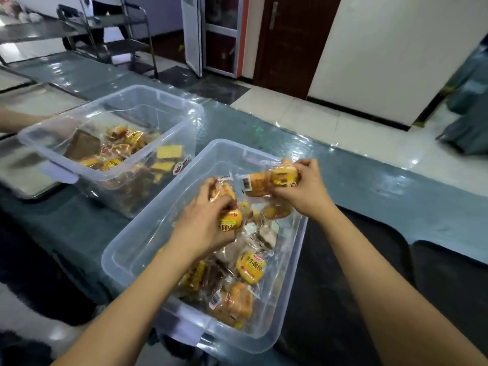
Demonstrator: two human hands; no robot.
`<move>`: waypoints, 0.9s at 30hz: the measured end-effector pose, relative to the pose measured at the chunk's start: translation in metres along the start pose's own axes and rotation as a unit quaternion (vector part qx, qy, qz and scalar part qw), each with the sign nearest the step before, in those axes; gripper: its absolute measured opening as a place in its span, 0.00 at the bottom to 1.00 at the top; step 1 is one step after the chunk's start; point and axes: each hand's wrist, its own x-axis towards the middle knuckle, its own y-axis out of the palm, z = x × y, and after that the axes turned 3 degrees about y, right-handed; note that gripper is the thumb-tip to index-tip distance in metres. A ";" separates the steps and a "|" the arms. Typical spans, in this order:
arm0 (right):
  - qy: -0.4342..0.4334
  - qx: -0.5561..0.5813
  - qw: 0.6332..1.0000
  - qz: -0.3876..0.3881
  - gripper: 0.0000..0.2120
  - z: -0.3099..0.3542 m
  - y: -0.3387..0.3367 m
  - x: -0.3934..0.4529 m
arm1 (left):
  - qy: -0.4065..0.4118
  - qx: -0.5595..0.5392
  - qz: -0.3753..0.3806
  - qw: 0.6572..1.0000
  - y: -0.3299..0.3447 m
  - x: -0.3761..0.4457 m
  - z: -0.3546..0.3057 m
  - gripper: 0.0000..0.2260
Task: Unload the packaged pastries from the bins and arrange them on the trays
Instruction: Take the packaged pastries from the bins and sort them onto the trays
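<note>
Glossy teal surface (369,186) in a tiled room with a brown door (295,40), two clear bins (126,249), left hand (208,223) gripping two wrapped pastries (230,220), right hand (303,186) pinching another pastry pack (274,179)

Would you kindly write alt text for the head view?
Both hands, left hand and right hand, grip packaged pastries over the near clear bin on a teal counter. A second bin holds more; dark trays lie right.

A canteen: steel trolley (118,35), long counter (369,180), bins (126,249) of packaged pastries (249,268).
</note>
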 end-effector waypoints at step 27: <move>0.071 0.152 0.971 -0.169 0.21 -0.095 -0.159 -0.093 | 0.112 0.014 -0.068 0.991 0.037 -0.002 -0.172 0.21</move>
